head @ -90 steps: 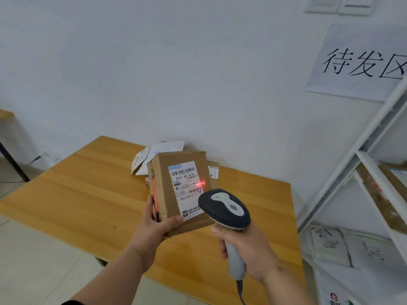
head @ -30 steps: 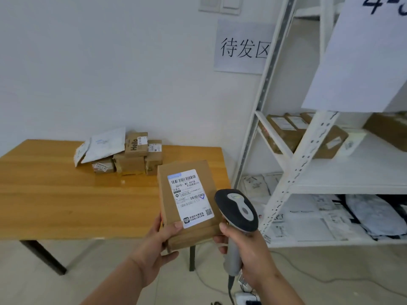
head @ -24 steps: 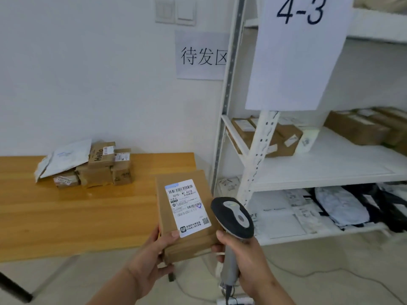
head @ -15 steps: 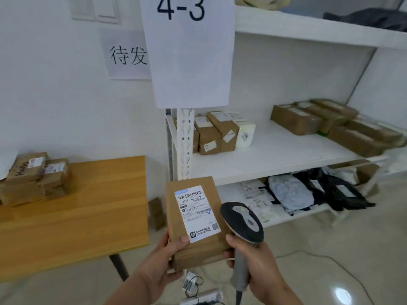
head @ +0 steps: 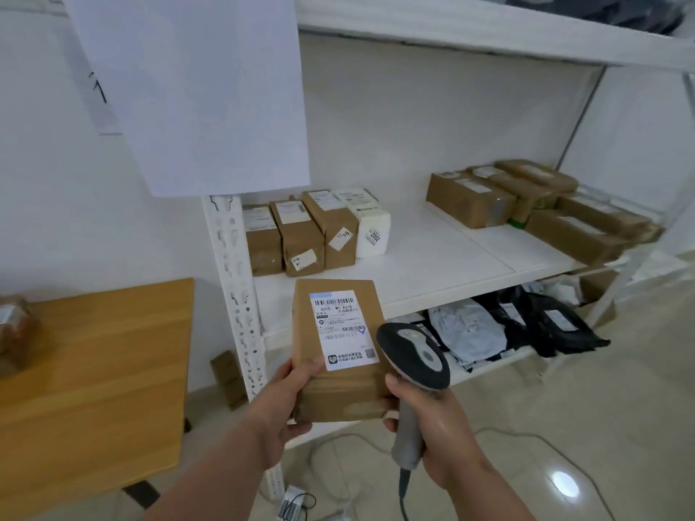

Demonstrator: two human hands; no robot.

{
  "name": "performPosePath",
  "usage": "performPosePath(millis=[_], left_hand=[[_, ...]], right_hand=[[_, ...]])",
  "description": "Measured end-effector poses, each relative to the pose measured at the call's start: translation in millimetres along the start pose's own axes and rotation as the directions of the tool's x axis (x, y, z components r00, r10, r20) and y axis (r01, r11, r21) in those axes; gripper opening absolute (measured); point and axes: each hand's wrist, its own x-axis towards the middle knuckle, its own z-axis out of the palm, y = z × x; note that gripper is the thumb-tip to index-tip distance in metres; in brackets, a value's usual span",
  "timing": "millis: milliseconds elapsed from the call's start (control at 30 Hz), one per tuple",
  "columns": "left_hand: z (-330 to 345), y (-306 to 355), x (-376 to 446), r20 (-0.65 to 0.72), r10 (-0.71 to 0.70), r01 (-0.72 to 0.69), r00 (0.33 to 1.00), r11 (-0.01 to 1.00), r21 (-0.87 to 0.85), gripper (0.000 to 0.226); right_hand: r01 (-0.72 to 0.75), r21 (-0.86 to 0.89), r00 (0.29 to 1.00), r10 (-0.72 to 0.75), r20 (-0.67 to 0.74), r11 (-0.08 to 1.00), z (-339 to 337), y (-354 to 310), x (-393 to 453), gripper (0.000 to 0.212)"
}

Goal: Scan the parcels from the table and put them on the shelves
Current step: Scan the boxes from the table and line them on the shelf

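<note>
My left hand point(head: 286, 404) grips a brown cardboard parcel point(head: 338, 389) with a white shipping label, thumb on its front, holding it in front of the white shelf unit. My right hand point(head: 432, 426) grips the handle of a grey and black barcode scanner point(head: 413, 355), whose head sits just right of the parcel. The middle shelf board point(head: 432, 265) lies behind the parcel. The wooden table point(head: 94, 370) is at the left, with a brown parcel point(head: 15, 329) at its far left edge.
Several brown boxes and a white one point(head: 372, 227) stand at the shelf's back left, more brown boxes point(head: 526, 204) at its right. Grey and black mailer bags point(head: 507, 329) fill the lower shelf. A white sheet point(head: 203, 92) hangs from the upright post point(head: 237, 295). Cables lie on the floor.
My view has swung right from the table to the shelves and come closer. Both hands keep the same hold on parcel and scanner; the red scan line seen earlier is gone.
</note>
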Motion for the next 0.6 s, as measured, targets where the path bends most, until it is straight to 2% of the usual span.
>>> performPosePath(millis=[100, 200, 400, 500, 600], left_hand=[[-5.7, 18.4, 27.8, -0.044, 0.008, -0.009, 0.999, 1.0, -0.025, 0.052], [-15.6, 37.5, 56.6, -0.102, 0.003, -0.009, 0.995, 0.998, -0.058, 0.054], [-21.0, 52.2, 99.0, -0.116, 0.075, -0.09, 0.99, 0.988, -0.126, 0.025], [-22.0, 44.1, 114.9, -0.249, 0.089, -0.109, 0.964, 0.992, -0.067, 0.028], [-16.8, 41.2, 125.7, -0.442, 0.115, -0.129, 0.89, 0.992, -0.002, 0.032]], right_hand=[[-0.012, -0.022, 0.999, 0.013, 0.034, 1.0, 16.4, -7.3, 36.6, 0.017], [-0.004, -0.063, 0.998, 0.008, 0.063, 0.998, 39.5, -13.8, 75.3, 0.02], [-0.014, -0.094, 0.994, 0.024, 0.108, 0.996, 74.3, -22.9, 143.6, 0.017], [-0.053, -0.112, 0.986, 0.069, 0.15, 0.992, 82.7, -23.8, 165.7, 0.015], [-0.064, -0.119, 0.974, 0.089, 0.21, 0.991, 87.2, -25.6, 181.1, 0.016]])
